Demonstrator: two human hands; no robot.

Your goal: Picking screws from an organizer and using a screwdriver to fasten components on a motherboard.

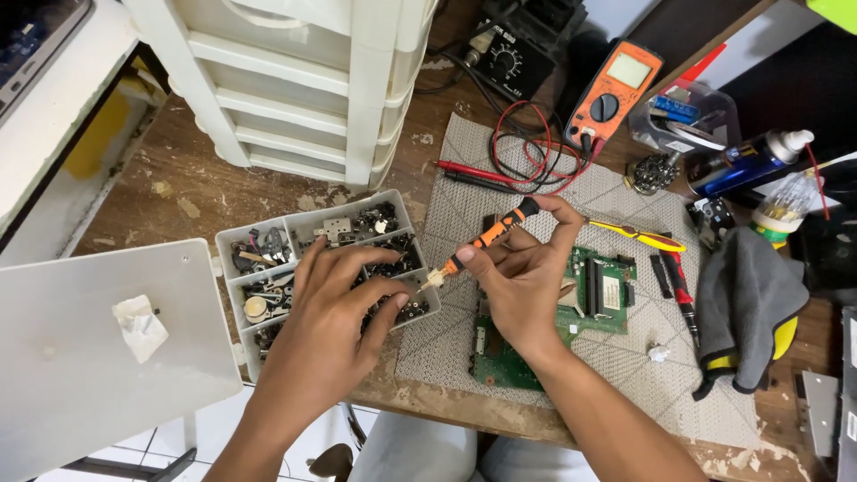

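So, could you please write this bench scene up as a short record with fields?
Left hand: fingers in the parts tray, among small dark parts
Right hand: holds an orange screwdriver, tip toward the tray
Under right hand: green circuit board on a grey mat
Behind: orange multimeter with red and black leads
Right side: grey cloth, spray can
Left: white lid
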